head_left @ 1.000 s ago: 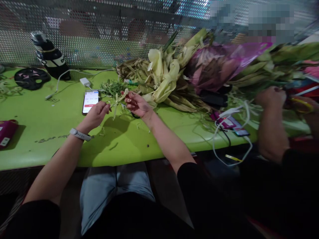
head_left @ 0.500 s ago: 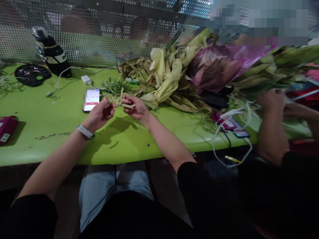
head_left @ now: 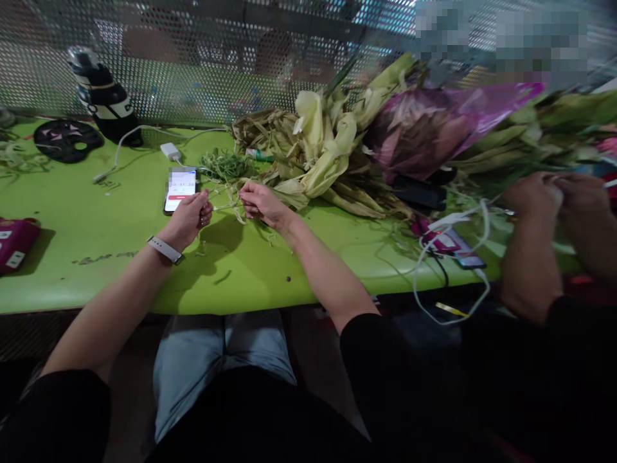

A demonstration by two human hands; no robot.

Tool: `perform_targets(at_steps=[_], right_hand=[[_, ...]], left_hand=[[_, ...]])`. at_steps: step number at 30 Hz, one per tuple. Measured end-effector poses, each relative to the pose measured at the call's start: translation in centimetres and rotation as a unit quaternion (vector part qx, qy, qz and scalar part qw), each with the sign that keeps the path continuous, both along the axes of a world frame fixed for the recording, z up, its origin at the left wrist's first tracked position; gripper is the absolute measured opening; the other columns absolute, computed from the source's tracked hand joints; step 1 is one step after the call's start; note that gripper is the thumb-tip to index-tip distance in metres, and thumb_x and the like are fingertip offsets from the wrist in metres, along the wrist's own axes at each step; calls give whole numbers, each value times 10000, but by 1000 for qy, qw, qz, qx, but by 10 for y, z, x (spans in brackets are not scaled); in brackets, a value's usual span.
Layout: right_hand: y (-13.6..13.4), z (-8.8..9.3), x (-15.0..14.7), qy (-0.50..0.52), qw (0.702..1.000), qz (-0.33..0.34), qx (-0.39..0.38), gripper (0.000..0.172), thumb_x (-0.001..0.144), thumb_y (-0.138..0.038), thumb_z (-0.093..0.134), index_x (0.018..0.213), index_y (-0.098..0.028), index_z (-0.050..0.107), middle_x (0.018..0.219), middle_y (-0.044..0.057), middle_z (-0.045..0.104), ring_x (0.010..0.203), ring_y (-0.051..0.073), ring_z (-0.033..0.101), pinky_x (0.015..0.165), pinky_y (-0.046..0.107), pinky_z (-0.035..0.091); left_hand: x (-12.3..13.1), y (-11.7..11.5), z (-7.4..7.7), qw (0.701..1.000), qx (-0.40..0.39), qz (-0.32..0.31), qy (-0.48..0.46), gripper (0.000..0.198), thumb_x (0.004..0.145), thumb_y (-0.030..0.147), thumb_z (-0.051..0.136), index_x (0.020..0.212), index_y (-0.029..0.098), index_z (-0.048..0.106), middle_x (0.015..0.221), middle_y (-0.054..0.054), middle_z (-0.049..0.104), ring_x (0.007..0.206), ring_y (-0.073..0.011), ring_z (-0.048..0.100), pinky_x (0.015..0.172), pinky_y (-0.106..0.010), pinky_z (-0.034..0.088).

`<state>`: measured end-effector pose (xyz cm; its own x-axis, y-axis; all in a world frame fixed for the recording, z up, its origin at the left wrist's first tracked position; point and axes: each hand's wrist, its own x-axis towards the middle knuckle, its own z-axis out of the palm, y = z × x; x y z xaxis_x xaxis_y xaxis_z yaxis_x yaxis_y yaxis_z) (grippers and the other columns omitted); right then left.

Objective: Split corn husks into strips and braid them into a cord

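Observation:
My left hand [head_left: 189,217] is closed in a pinch on one end of a thin pale leaf strip [head_left: 225,206]. My right hand [head_left: 260,202] pinches the other end, so the strip stretches between them just above the green table [head_left: 120,257]. A white band sits on my left wrist. A phone [head_left: 180,188] with a lit screen lies just behind my left hand. A small heap of green shreds [head_left: 225,165] lies behind the strip. A big pile of dry and yellow leaves [head_left: 318,154] lies beyond my right hand.
A co-worker's two hands [head_left: 554,196] work on leaves at the right. Cables and a second phone [head_left: 453,244] hang over the table edge there. A dark bottle [head_left: 103,96], a black disc [head_left: 65,138] and a charger [head_left: 169,151] stand at the back left; a pink object [head_left: 14,241] lies at the far left.
My hands were close together half a second ago; they have drawn apart, pulling the strip out between them. The co-worker's hands have come together.

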<state>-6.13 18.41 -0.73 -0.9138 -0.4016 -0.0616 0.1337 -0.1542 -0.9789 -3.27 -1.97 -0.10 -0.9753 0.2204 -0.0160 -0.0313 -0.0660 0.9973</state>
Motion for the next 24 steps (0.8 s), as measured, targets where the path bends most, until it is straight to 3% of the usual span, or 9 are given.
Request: perform_targets(at_steps=[5,8,12,14,17,19,21,24], right_hand=[[1,-4,-2,3,999,7,32,202,958,-224,600,828,-216,446,588,-114,355,455,45,306,465,160,423],[1,-4,0,-8,999,16,40,192,959,-210,596,829,-215,455,593,-109,366,462,47,328,494,165,472],[0,1,5,-14,998,50,35,182,956,-250,616,852,-211,471,743,-44,543,578,68,536,615,223,570],[1,4,7,10,996,62,65,185,948,-306,638,885,-214,491,839,-7,590,656,102,604,589,235,556],[0,8,8,95,984,27,151,220,906,-346,702,869,-214,530,887,25,581,699,129,586,539,227,490],[-1,11,10,179,967,-5,184,249,847,-331,775,824,-207,560,958,49,573,808,147,572,594,227,489],[-4,13,13,241,954,-14,176,256,818,-320,806,803,-203,580,1080,66,569,896,155,557,664,232,502],[-10,11,17,230,964,12,131,250,881,-372,739,833,-209,556,1192,61,562,783,110,552,629,233,496]], left_hand=[[-1,-1,-2,1000,0,7,-1,317,979,336,484,723,235,328,599,62,273,470,-61,245,419,-202,216],[-3,-4,-3,999,-30,8,23,343,976,394,488,721,241,316,589,64,282,458,-70,258,420,-220,234],[-7,-8,-7,993,-84,9,85,367,973,523,477,759,240,384,624,35,436,495,-94,429,469,-243,364],[-9,-10,-9,986,-110,2,123,321,947,511,540,816,238,433,658,25,506,534,-105,501,500,-248,405],[-8,-10,-8,965,-172,9,200,243,869,375,659,950,232,479,644,49,517,531,-103,503,506,-241,380],[-6,-10,-6,940,-231,12,251,275,830,283,667,1030,213,492,664,46,541,552,-104,510,524,-246,370],[-1,-9,-3,912,-291,-6,291,326,791,209,650,1077,191,495,702,27,573,588,-114,532,549,-261,379],[6,-9,1,875,-349,-37,332,398,764,168,615,1142,165,489,750,-6,613,612,-135,555,559,-281,396]])
